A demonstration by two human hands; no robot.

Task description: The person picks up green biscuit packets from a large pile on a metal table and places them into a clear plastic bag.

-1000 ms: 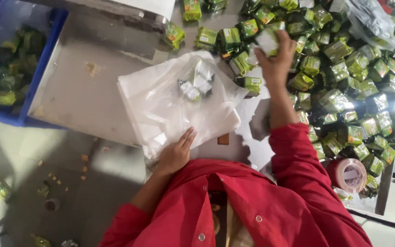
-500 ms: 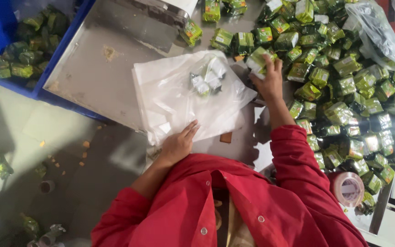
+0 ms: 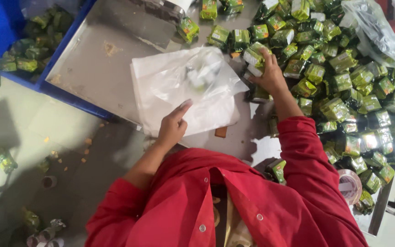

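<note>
The person in the red coat (image 3: 234,206) is standing at a metal counter (image 3: 97,64), and the right hand (image 3: 267,75) is reaching up toward one o'clock into a big heap of small green packets (image 3: 344,82). Its grip is curling around a few green packets (image 3: 255,57) at the near edge of the heap, the fingers wrapping over their tops and the thumb pressing in from the side, so the hand is clenching on them rather than lying flat. The left hand (image 3: 172,126) is resting at about eleven o'clock from the body, on the near edge of a clear plastic bag (image 3: 184,89); its grip is loosely folded, with the index finger stretching out and pressing down on the plastic, holding nothing inside the fist. The bag is lying flat on the counter directly between the two hands, just beside the packets being grasped, with a few small packets blurring through the film near its top. At ten o'clock a blue bin (image 3: 5,32) is holding more green packets. At four o'clock a roll of tape (image 3: 349,185) is sitting near the counter's edge, just beside the right sleeve.
</note>
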